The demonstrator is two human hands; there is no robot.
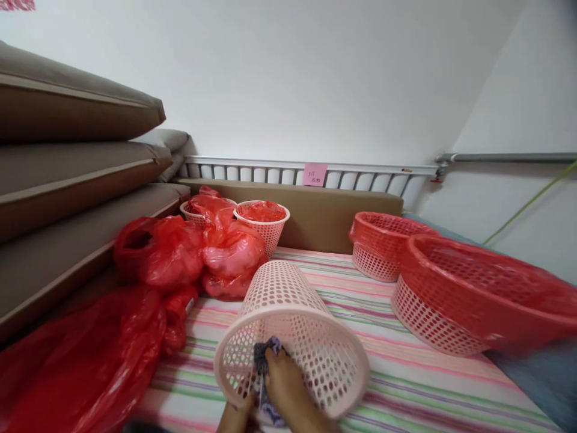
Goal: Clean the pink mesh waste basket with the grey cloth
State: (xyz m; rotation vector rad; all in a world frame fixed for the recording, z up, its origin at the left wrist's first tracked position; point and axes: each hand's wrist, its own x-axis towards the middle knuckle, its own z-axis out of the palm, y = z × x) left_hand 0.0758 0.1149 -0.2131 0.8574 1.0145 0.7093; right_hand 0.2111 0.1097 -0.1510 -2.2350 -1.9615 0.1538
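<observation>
While the pale pink basket [288,311] lies on its side at six o'clock on the striped sheet [419,379], mouth towards the wearer, the right hand [283,379] reaches inside, fingers closed around a bunched purple-grey cloth [261,358]; the left hand [242,410] is at the lower rim, between seven and eight on that mouth, though how firmly it grips I cannot tell. Towards one o'clock, a pink note [314,175] on the radiator [271,175] bears handwriting, apparently "311", with smaller marks below that I cannot read. Red lettering [17,5] at ten o'clock is cut off and illegible. At eight o'clock, a small white label [189,305] sits among red plastic bags [164,258], its print too small to read
</observation>
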